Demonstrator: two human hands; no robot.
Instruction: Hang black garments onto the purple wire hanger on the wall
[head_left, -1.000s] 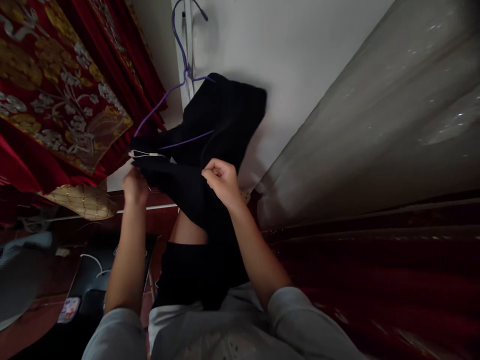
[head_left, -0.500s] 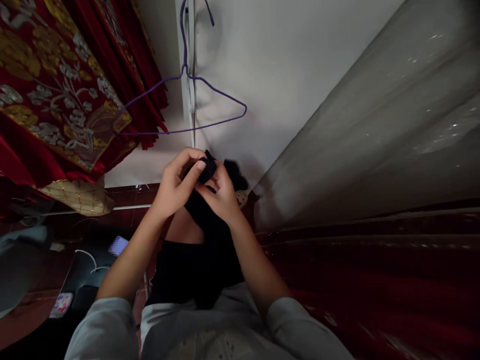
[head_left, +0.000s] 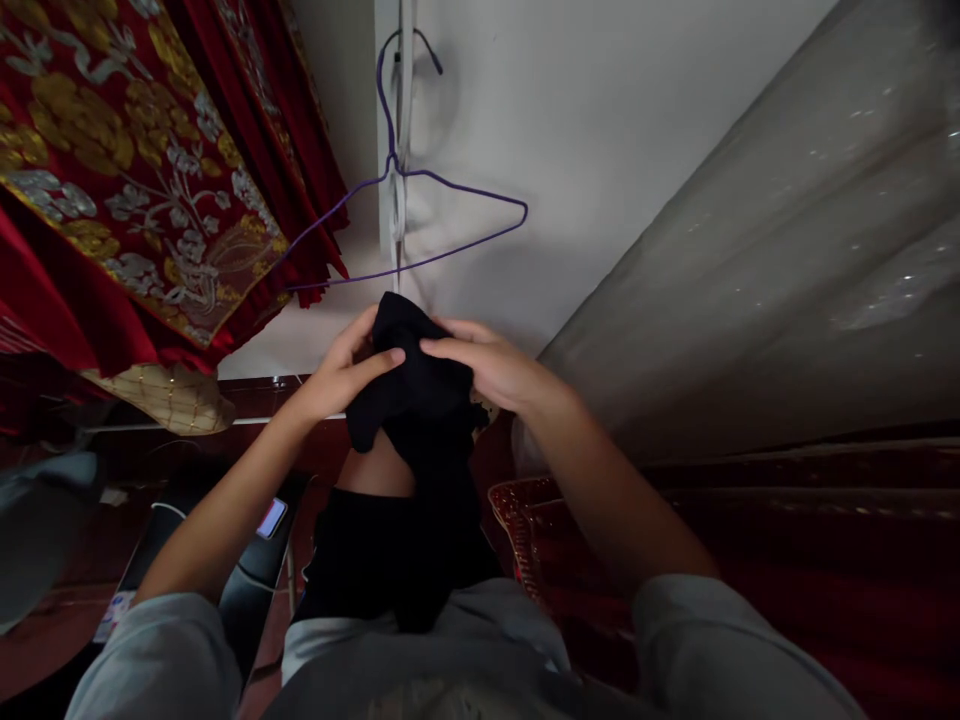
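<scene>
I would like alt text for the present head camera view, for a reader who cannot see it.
A person's left hand and right hand hold a bunched black cloth between them. A purple hanger shows above it against a white wall, with red patterned fabric at left and a greyish sheet at right.

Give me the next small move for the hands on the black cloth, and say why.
Probably ease the left hand and right hand apart to spread the black cloth: both hold it, their thumbs nearly meet on its front, and it looks bunched. The purple hanger is above, apart from the cloth.
</scene>
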